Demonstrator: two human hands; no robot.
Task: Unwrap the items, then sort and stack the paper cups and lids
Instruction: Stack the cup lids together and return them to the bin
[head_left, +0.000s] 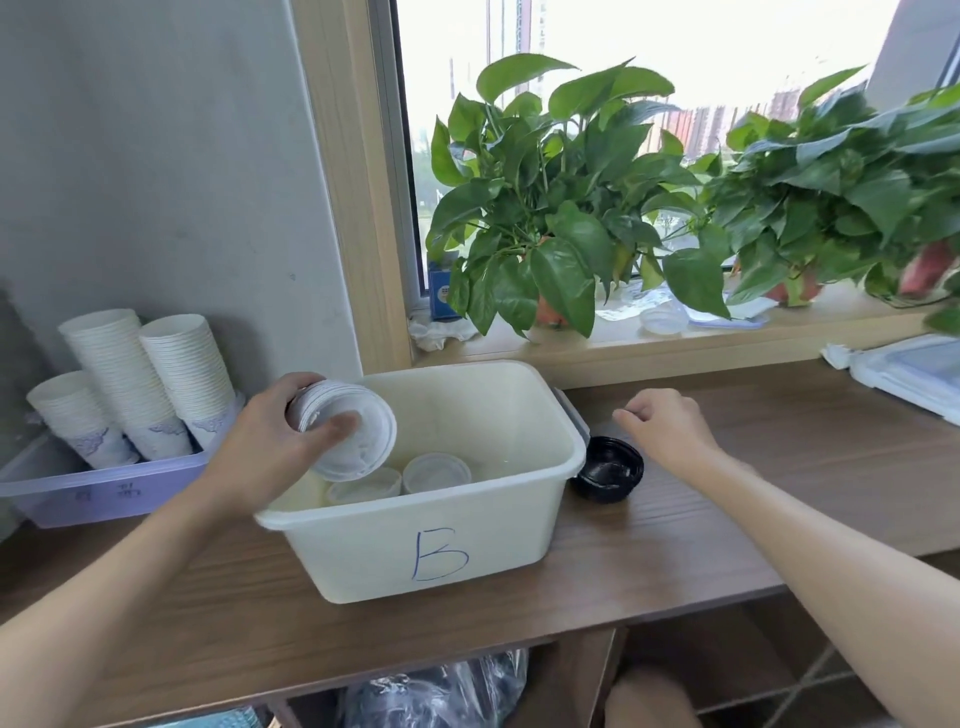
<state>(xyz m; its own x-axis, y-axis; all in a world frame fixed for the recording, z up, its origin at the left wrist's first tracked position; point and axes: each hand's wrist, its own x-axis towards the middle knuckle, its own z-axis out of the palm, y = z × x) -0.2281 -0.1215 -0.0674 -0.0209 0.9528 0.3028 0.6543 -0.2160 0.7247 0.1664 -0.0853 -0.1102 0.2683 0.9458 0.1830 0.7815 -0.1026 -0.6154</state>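
Sorting seems the step in hand: the left hand (270, 441) grips a tilted stack of white lids (358, 436) over the bin (441, 545) marked B, mid-bench. The right hand (665, 431) hangs loosely curled, empty, just above the black lids (605, 475) beside the bin. Next, the stack likely needs lowering flat beside the clear lids (436, 470) inside. The bin's near wall hides its floor; lid counts are unreadable.

Potted plants (561, 208), windowsill (675, 340), wooden desk (727, 519), plastic bag (441, 691)
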